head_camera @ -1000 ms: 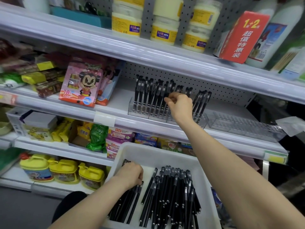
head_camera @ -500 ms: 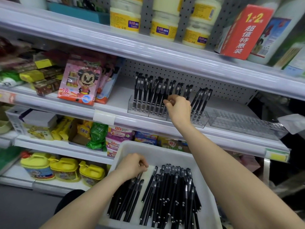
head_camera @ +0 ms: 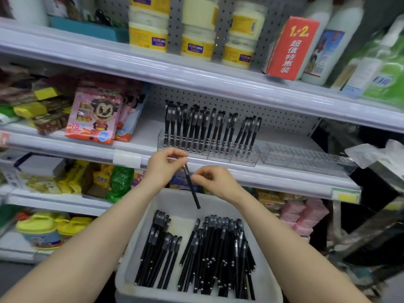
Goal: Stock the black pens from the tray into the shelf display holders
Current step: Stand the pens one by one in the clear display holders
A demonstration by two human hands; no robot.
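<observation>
Holding one black pen (head_camera: 194, 193) tilted over the white tray (head_camera: 170, 204), just in front of the shelf (head_camera: 284, 179): pinching its upper end with curled thumb and forefinger of the left hand (head_camera: 164, 169), nipping the barrel just beneath with curled fingertips of the right hand (head_camera: 216, 182). Probably handling as light, stiff and slippery-smooth, so calling for a firm pinch high on the barrel while steering the lower end into a free slot of the clear display holder (head_camera: 244, 159).

Pen (head_camera: 192, 189) top hidden inside left hand (head_camera: 162, 168) fingers; right hand (head_camera: 216, 181) fingertip grip on barrel unclear; tray (head_camera: 175, 204) near rim, below fingers, cut off.
</observation>
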